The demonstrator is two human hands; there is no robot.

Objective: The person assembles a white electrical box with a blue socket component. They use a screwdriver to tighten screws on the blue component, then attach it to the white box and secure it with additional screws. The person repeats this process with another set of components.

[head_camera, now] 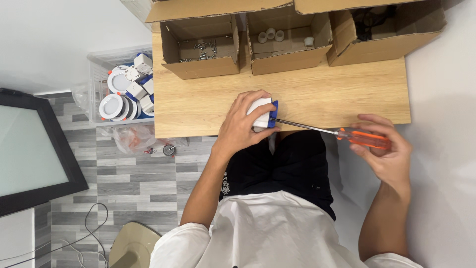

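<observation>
Left hand point(243, 124) wrapped over a small white box-shaped part with a blue end point(264, 114), fingers curled and pressed down on it, holding it near the front edge of the wooden table point(317, 94). Right hand point(384, 154) off the table's right corner, fingers and thumb pinched around the orange handle of a screwdriver point(359, 138). Long metal shaft lying almost flat, tip touching the blue end of the part. At the back of the table, three open brown cardboard boxes in a row. Left box point(201, 47) with a heap of small metal screws inside. Middle box point(290, 44) with a few small white round pieces. Right box point(386, 34) with something dark inside, too hard to tell what. Just beside the table on the left, a clear plastic bin point(99, 84) full of round white lights and white and blue parts like the one in hand. Under it, on the grey tile floor, a crumpled clear plastic bag point(131, 136) with bits of orange in it. Far left, a flat pale panel with a black frame point(29, 149). Black shorts and a white shirt at the bottom.
</observation>
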